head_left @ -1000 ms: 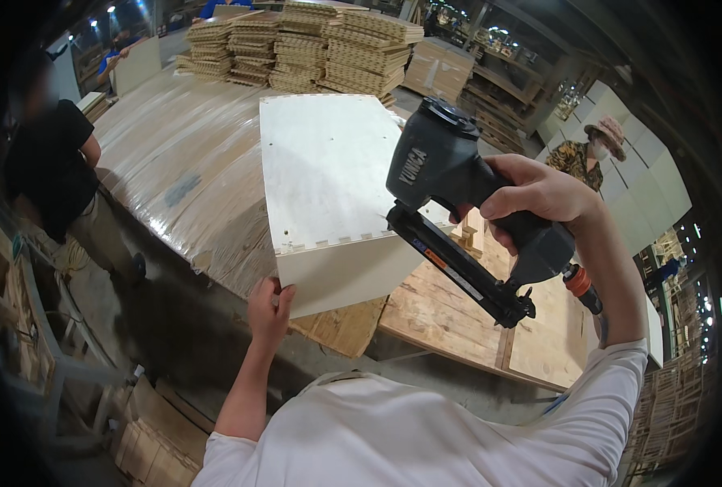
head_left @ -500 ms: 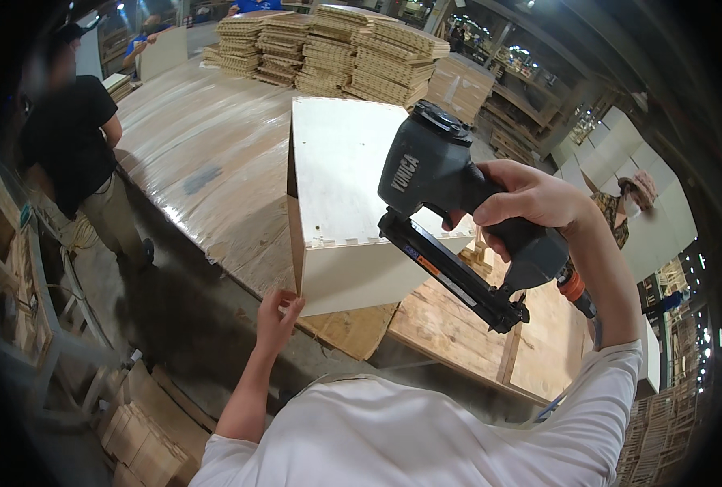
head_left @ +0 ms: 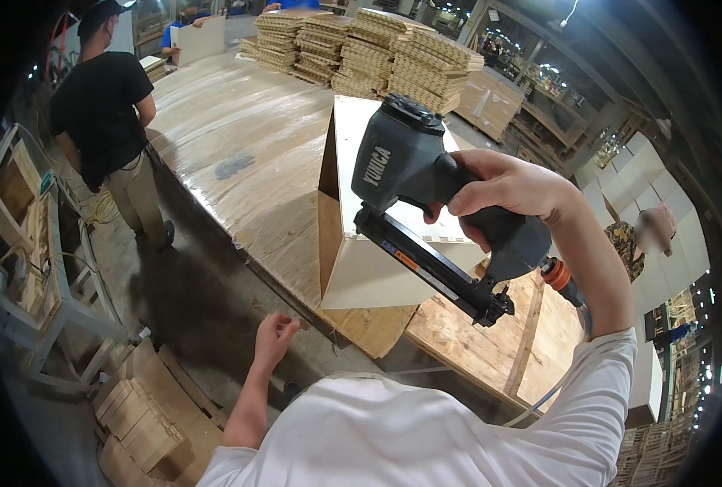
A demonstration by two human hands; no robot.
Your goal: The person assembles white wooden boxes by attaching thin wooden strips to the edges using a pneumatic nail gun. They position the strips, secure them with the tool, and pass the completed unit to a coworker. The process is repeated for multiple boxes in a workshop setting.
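My right hand (head_left: 511,195) is wrapped round the grip of a black pneumatic staple gun (head_left: 414,162), with fingers near its red trigger. The gun is held up above a white box (head_left: 385,276), hiding part of the top; an orange hose fitting (head_left: 557,276) sits at the grip's end. The box stands on the worktable, and its left side shows an open brown interior. My left hand (head_left: 275,339) hovers apart from the box's near left corner, fingers loosely curled with nothing visible in them.
A film-covered table (head_left: 239,122) carries stacked slatted boards (head_left: 369,57) at the back. A person in black (head_left: 105,114) stands left; another person (head_left: 641,239) is at right. Wooden pieces (head_left: 146,418) lie lower left. An air hose (head_left: 543,402) runs beside my right arm.
My left hand has let go of the box's near corner and is now apart from it. The staple gun has shifted left relative to the box. The view has turned somewhat left.
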